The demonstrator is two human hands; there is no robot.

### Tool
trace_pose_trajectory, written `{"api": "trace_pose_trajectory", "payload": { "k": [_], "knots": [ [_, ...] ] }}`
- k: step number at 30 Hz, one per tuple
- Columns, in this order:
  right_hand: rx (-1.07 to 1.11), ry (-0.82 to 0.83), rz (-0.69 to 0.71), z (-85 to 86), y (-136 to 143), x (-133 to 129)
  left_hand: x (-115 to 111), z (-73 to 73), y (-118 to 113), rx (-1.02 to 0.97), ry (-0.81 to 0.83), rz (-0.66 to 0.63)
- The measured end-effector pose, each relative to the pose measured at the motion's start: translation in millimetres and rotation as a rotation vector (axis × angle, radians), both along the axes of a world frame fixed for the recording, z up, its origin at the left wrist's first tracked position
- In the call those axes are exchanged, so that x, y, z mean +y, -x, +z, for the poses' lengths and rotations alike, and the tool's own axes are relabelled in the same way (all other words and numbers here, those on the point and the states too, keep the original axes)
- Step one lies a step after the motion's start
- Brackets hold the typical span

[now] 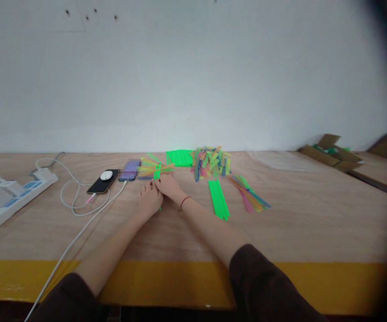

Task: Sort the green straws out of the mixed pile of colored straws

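My left hand [150, 197] and my right hand [169, 185] meet on the tabletop with fingers curled and fingertips close together. Both pinch at a thin bright green strip [157, 170], whose lower tip shows just below my left hand. Under the strip's upper part lies a fanned set of coloured translucent strips [146, 164], mostly yellow, orange and green. My fingers hide exactly how the green strip is gripped. To the right rest a row of green strips [218, 200] and a loose fan of coloured strips [250, 193].
Behind are a green stack [179, 158] and a heap of coloured strips [211, 162]. At left lie a phone [126, 172], a black phone [99, 184] topped by a white round object [106, 175], cables and a power strip [19, 201]. An opened cardboard box [324, 154] stands right.
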State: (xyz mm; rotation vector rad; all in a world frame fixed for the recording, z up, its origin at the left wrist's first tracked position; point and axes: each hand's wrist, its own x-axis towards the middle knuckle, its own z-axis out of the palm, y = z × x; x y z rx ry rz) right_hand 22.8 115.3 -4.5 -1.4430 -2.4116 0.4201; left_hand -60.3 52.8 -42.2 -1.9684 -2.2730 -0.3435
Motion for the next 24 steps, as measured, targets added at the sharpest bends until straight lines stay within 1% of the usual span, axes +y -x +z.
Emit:
{"api": "trace_pose_trajectory", "payload": {
  "k": [2,5,9,12,15,19,21,23,24],
  "knots": [
    [-0.055,-0.048,0.022,3.5,-2,-3,-3,-3.4,-2,-0.044,-0.014,0.048],
    [-0.073,-0.111,0.021,4.1,-4,-3,-7,-5.4,-6,-0.056,-0.028,0.031],
    [-0.017,-0.112,-0.022,4.5,-8,2,-8,-2.1,-6,-0.115,-0.038,0.041],
    [0.061,-0.108,-0.061,8.3,-19,9,-8,-1.0,-5,-0.127,-0.022,0.044],
    [0.123,-0.137,-0.087,11.9,-40,13,-10,-5.3,-6,-0.07,-0.018,0.018],
    [0.144,-0.145,-0.095,13.1,-85,7,-17,-11.4,-8,-0.032,-0.009,-0.033],
    [0.146,-0.117,-0.107,13.1,-109,-1,-20,-7.6,-9,-0.018,-0.04,-0.025],
    [0.172,-0.076,-0.103,13.2,-128,-12,-23,3.3,-13,0.006,-0.141,-0.052],
    [0.209,-0.061,-0.089,13.3,-135,-18,-24,11.0,-17,0.018,-0.209,-0.099]
  ]
}}
